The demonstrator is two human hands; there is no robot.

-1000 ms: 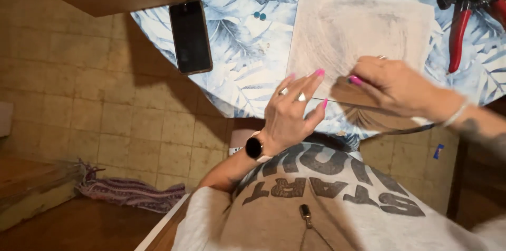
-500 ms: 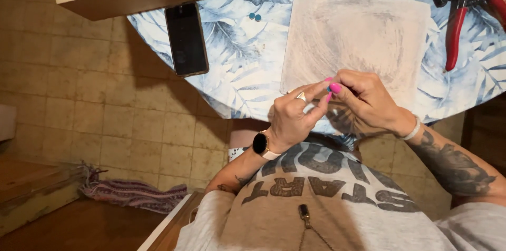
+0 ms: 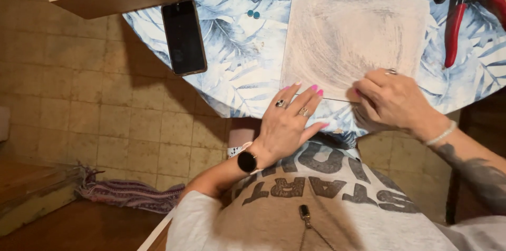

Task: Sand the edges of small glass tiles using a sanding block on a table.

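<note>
Head view: we're at a round table [image 3: 242,66] with a blue leaf-print cloth, over tan tile floor. The smudged square board [image 3: 353,40] lies on it. Left hand [image 3: 287,122] flat, fingers spread, at the board's near edge. Right hand [image 3: 392,98] curled on the board's near corner; contents hidden. Phone [image 3: 183,36] left of board; red pliers [image 3: 457,24] right, cut off.

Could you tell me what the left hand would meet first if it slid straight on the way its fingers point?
Most likely the near edge of the square board: the left hand points up-right at it, fingertips almost there.
</note>
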